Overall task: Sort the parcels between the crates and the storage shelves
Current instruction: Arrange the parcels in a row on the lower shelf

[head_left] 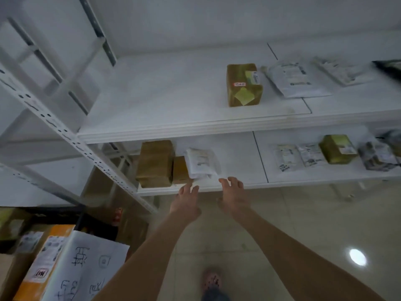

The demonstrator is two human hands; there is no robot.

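A white plastic mailer (200, 162) leans against a small brown box (179, 170) on the lower shelf (238, 187), next to a large taped brown box (155, 164). My left hand (185, 200) and my right hand (234, 197) are stretched out just in front of the mailer at the shelf's front edge, fingers apart, holding nothing. The fingertips are close to the mailer's lower edge; contact is unclear. On the upper shelf (173, 129) stands a taped brown box (244, 84) with a yellow note.
White mailers (293, 79) lie to the right on the upper shelf. Further mailers (284, 157) and a brown box (337, 152) sit to the right on the lower shelf. A crate with an orange box (43, 257) and a handwritten white sheet (86, 268) stands at the lower left. Tiled floor below.
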